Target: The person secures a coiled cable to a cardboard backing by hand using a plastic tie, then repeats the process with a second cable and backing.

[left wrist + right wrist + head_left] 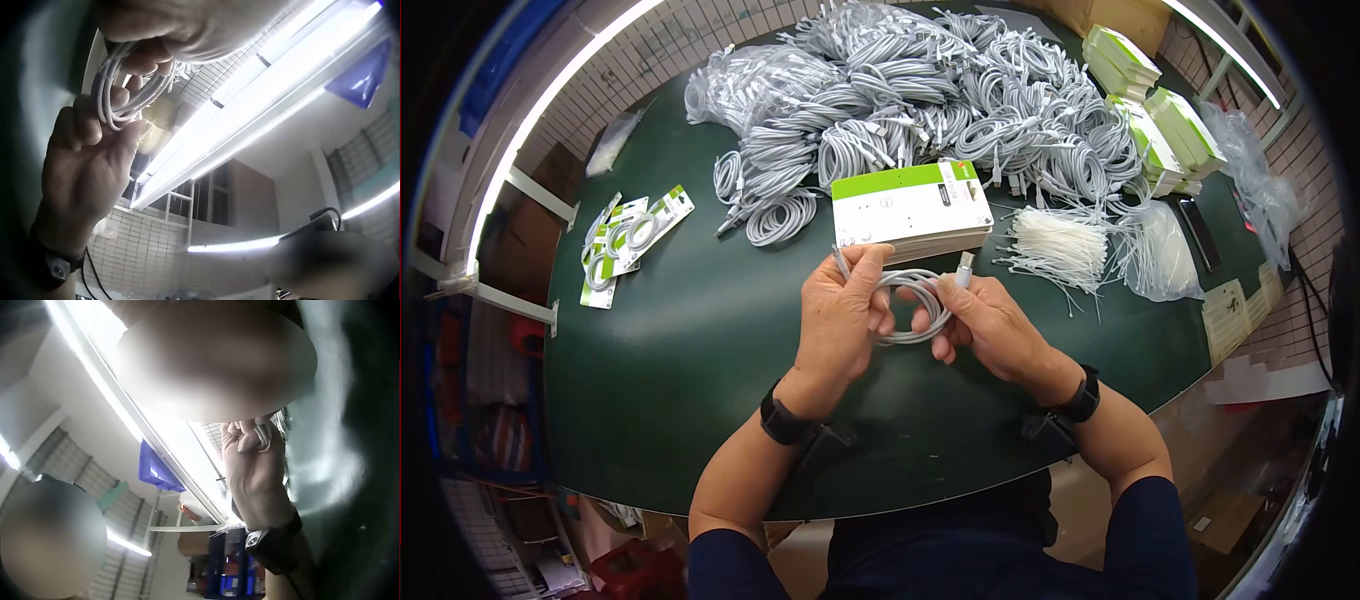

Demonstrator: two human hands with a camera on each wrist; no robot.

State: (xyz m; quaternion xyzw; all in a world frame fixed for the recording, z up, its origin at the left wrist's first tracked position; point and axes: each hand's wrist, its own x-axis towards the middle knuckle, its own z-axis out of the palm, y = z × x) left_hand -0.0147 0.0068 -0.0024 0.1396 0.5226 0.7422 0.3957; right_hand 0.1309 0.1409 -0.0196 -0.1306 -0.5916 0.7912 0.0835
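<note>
A coiled light grey cable [912,336] is held between both hands above the green table. The left hand [836,312] pinches the coil's left side, one connector end rising by its thumb. On the coil's right side, the right hand [997,325] grips it, with a white USB plug [964,270] standing up past the thumb. The left wrist view shows the loops of the coil [112,94] between the fingers of the left hand [187,28] and the right hand [87,165]. In the right wrist view the left hand [255,469] shows, with much of the coil hidden.
Behind the hands lies a stack of green-and-white cards [910,210]. A large heap of grey cables [900,90] covers the back. White cable ties [1060,248] and a phone [1199,233] lie right; packaged cables [640,232] lie left. Boxes [1185,130] stand back right.
</note>
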